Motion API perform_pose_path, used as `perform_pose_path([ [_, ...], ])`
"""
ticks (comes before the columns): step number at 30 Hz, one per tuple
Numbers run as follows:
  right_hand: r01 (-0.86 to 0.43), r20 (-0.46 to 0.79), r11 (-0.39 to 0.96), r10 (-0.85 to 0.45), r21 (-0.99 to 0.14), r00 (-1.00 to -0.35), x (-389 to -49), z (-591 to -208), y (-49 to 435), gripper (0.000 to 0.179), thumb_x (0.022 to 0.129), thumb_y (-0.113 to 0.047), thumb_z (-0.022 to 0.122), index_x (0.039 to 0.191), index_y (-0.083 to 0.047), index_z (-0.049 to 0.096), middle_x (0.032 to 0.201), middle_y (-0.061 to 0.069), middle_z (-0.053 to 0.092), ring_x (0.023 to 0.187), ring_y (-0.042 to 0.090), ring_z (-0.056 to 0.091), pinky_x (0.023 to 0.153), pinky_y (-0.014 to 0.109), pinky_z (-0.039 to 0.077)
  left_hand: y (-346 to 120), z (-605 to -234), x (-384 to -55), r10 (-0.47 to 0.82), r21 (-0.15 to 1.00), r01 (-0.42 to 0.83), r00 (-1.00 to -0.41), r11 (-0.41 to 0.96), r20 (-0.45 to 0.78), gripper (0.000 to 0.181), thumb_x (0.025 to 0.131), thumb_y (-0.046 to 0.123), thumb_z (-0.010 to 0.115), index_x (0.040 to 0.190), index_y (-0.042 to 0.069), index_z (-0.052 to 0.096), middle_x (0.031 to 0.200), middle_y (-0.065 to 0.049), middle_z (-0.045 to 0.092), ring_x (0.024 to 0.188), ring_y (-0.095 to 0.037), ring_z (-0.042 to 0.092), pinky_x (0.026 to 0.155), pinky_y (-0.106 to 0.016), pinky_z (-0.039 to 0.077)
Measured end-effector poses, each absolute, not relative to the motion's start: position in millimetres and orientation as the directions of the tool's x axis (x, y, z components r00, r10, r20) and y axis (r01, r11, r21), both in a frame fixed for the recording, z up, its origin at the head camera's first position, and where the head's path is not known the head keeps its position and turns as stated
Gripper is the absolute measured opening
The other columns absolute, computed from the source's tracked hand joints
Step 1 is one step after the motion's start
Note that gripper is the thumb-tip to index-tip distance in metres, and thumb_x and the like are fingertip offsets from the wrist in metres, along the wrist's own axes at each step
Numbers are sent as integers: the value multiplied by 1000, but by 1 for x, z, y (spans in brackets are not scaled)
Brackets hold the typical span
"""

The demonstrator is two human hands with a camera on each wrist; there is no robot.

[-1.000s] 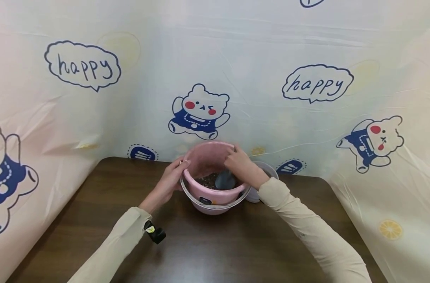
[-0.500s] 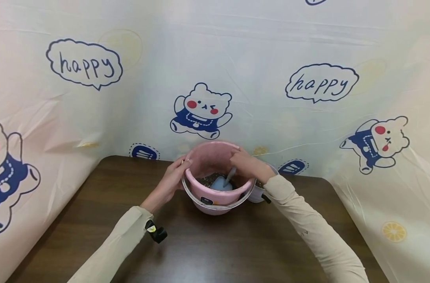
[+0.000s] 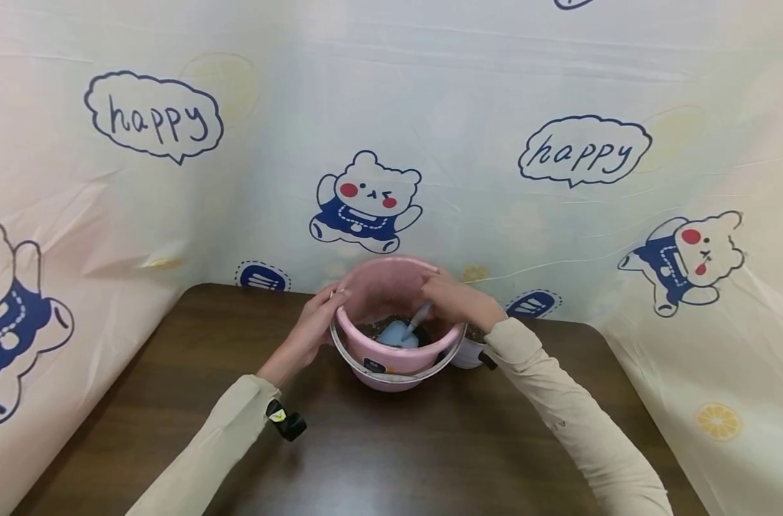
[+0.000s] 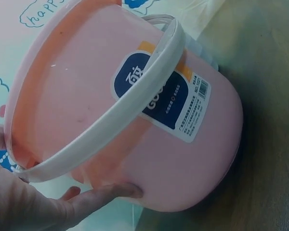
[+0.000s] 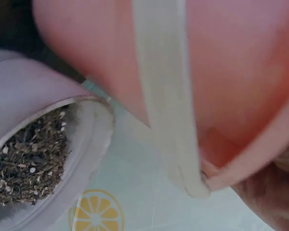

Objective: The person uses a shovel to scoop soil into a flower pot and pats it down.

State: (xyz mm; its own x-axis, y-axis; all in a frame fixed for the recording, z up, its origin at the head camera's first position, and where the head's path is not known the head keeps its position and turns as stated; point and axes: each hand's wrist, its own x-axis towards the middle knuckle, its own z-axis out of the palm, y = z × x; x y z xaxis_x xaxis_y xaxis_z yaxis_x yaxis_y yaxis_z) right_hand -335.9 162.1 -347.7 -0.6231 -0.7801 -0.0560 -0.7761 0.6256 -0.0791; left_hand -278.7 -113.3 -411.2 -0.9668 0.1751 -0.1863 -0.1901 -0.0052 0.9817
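Note:
A pink bucket (image 3: 391,358) stands on the table, its white handle (image 4: 111,127) hanging down over the label side. My left hand (image 3: 314,319) grips the bucket's left rim; the left wrist view shows a finger stretched along the outer wall. Reaching in over the right rim, my right hand (image 3: 458,297) holds a small blue-grey trowel (image 3: 396,335) by its handle. The trowel's blade lies low in the bucket, among dark soil (image 3: 375,330). In the right wrist view only part of my right hand (image 5: 267,197) shows beyond the bucket's rim.
Close to the bucket's right side is a whitish pot (image 5: 33,86) holding soil flecked with white bits (image 5: 33,163). The brown wooden table (image 3: 378,459) meets a printed cloth backdrop (image 3: 468,186) at the rear and sides.
The trowel's blade has swung left and toward the front of the bucket, and its handle has come into sight. My right hand has shifted slightly right. My left hand keeps its grip.

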Motion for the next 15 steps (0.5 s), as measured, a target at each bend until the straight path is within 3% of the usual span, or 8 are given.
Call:
perform_pose_path([
  [4, -753, -72, 637, -769, -163, -635, -332, -344, 162, 11, 88, -7, 82, 96, -14, 83, 86, -3, 76, 97, 23, 63, 104, 49, 43, -115, -409, -278, 167, 981, -192, -968, 1, -189, 64, 109, 41, 49, 166, 19, 30, 167, -17, 32, 148, -44, 37, 113, -68, 39],
  [8, -740, -70, 638, -765, -212, -640, -331, -343, 165, 14, 90, -3, 80, 99, -13, 83, 89, -1, 78, 94, 21, 63, 100, 47, 44, -114, -407, -279, 184, 981, -195, -964, 11, -194, 65, 109, 41, 48, 167, 20, 27, 168, -17, 30, 149, -44, 36, 114, -69, 38],
  [15, -748, -4, 603, -779, -277, -627, -328, -337, 175, 19, 91, -5, 80, 109, -9, 81, 107, 4, 79, 110, 25, 67, 105, 47, 51, -116, -405, -283, 221, 970, -243, -945, 12, -239, 65, 109, 42, 49, 167, 23, 27, 169, -16, 29, 149, -42, 36, 114, -67, 39],
])
